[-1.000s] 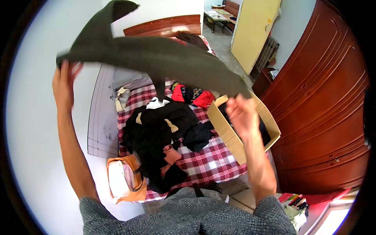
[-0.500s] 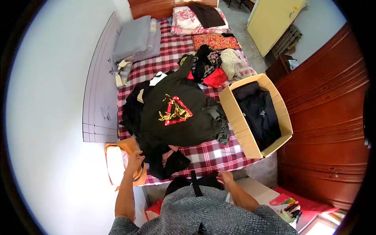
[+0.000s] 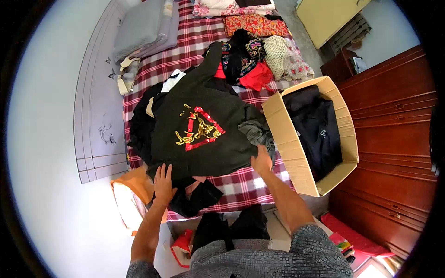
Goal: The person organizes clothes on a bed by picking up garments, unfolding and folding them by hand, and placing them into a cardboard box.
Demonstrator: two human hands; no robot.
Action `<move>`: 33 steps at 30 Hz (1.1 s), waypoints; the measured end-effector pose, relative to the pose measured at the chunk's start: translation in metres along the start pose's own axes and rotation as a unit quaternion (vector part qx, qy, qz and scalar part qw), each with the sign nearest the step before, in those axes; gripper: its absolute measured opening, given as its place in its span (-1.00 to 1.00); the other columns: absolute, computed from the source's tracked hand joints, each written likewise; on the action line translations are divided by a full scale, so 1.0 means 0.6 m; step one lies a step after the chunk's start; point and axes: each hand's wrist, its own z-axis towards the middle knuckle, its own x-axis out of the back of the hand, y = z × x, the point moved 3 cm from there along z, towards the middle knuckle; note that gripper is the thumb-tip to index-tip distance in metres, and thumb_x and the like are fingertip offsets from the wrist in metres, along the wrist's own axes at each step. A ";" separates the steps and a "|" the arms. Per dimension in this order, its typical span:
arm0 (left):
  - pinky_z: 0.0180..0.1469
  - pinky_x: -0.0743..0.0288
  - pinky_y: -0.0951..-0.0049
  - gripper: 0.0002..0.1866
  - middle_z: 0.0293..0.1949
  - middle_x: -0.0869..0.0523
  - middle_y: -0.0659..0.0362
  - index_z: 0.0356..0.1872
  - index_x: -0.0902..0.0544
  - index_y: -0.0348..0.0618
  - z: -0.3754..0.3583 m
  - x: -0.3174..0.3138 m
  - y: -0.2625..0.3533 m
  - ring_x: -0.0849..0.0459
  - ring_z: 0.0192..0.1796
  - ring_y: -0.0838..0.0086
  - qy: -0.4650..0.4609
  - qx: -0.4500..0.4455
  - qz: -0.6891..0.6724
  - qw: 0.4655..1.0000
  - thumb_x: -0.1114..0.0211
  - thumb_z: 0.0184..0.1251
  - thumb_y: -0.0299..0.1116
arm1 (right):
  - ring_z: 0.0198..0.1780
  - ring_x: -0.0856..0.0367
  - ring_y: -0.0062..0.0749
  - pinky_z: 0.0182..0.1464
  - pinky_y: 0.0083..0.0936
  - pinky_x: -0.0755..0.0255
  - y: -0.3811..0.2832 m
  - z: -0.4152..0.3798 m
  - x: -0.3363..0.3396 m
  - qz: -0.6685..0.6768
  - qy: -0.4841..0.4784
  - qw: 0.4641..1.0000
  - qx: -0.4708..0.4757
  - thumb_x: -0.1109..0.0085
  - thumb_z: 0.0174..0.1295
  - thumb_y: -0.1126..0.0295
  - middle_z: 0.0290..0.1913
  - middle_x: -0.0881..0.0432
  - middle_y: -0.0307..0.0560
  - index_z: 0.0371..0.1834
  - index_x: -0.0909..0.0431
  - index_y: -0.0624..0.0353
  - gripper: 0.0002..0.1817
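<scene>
A dark sweatshirt lies spread over other clothes on the bed, its front showing a gold deer head in a red triangle. My left hand rests at its lower left edge, fingers spread. At the lower right edge, my right hand touches the sweatshirt beside a crumpled grey sleeve end. Its thumb is apart from the fingers, and some fingertips are hard to make out. Black garments with a bit of pink stick out below the sweatshirt.
An open cardboard box holding folded black clothes stands at the right. Beyond the sweatshirt lie a red garment and a cream knit. An orange bag sits by the left wall; a wooden wardrobe is at the right.
Both hands have moved forward onto the sweatshirt: the left came off the orange bag's edge, the right came up from beside my waist. The view has shifted lower and closer.
</scene>
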 end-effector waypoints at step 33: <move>0.00 -0.57 0.26 -0.99 -0.38 -0.77 0.19 -0.50 -0.76 0.06 -0.305 0.191 -0.201 -0.71 -0.18 0.25 -0.258 -0.038 -0.007 0.965 -0.41 0.05 -0.32 | -0.43 -0.65 -0.32 -0.46 -0.31 -0.64 0.583 -0.207 -0.217 0.371 0.213 0.812 -0.397 -0.09 0.41 0.33 -0.37 -0.63 -0.05 -0.06 -0.50 0.17 -0.83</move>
